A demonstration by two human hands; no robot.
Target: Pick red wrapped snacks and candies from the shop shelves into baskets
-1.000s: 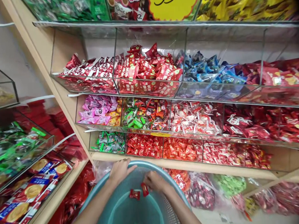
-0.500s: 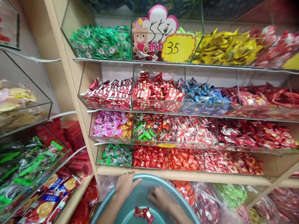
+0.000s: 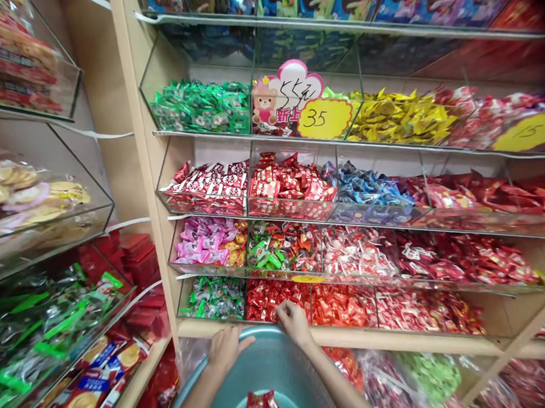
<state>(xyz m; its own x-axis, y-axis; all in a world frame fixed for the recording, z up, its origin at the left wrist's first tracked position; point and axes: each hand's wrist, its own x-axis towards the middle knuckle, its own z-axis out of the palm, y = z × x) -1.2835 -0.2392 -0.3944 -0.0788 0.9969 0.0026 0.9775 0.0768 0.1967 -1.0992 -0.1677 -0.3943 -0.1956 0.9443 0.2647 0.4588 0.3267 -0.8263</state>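
Note:
A teal plastic basket (image 3: 263, 367) stands below the shelves, with a few red wrapped candies (image 3: 257, 402) on its bottom. My left hand (image 3: 226, 347) is closed over the basket's far rim at the left, its thumb lying along the inside edge. Beyond the rim, my right hand (image 3: 293, 322) is at the front of the lowest bin of red wrapped candies (image 3: 272, 294). Its fingers are curled together, and whatever may be between them is hidden. Just left of that bin lie green and clear wrapped candies (image 3: 217, 297); orange-red ones (image 3: 336, 304) fill the bin on its right.
Clear-walled shelf bins rise in rows ahead, with purple candies (image 3: 201, 241), yellow candies (image 3: 398, 118) and a yellow price sign (image 3: 325, 119). A wooden upright (image 3: 136, 144) separates the left shelves. Bagged candies (image 3: 430, 375) lie under the bottom shelf at right.
My right hand has risen out of the basket and moved forward to the red candy bin. My left hand stays on the rim. The view has tilted upward.

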